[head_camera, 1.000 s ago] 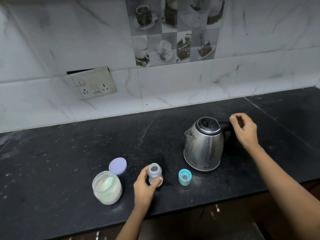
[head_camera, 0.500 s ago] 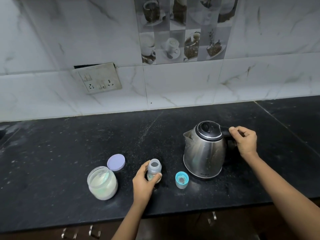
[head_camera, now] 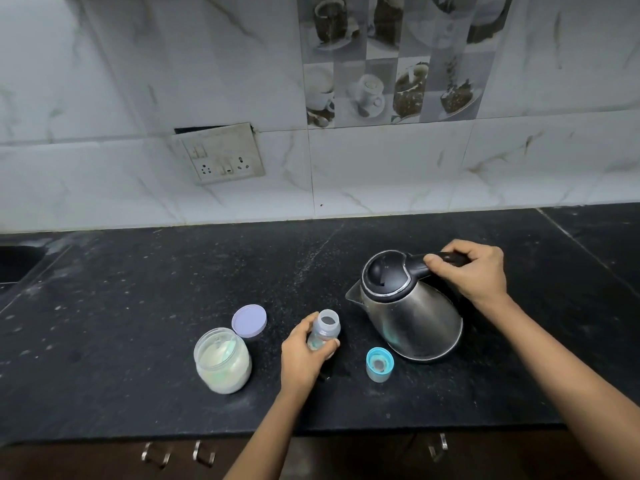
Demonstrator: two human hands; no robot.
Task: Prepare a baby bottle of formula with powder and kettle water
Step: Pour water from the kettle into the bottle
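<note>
A small clear baby bottle (head_camera: 325, 327) stands upright and uncapped on the black counter (head_camera: 138, 306), with my left hand (head_camera: 304, 355) wrapped around its lower part. To its right is a steel kettle (head_camera: 412, 320) with a black lid, tilted with its spout toward the bottle. My right hand (head_camera: 471, 271) grips the kettle's black handle. The bottle's blue cap (head_camera: 379, 364) lies between bottle and kettle. At the left stands an open jar of pale powder (head_camera: 222, 362), and its lilac lid (head_camera: 249, 321) lies just behind it.
The counter's front edge runs below my forearms, with cabinet handles (head_camera: 180, 453) beneath. A marble tiled wall with a switch and socket plate (head_camera: 223, 155) rises behind. A dark sink recess (head_camera: 14, 265) sits at the far left.
My right hand went from hovering by the kettle handle to closing on it, and the kettle has tipped toward the bottle. My left hand stayed on the bottle.
</note>
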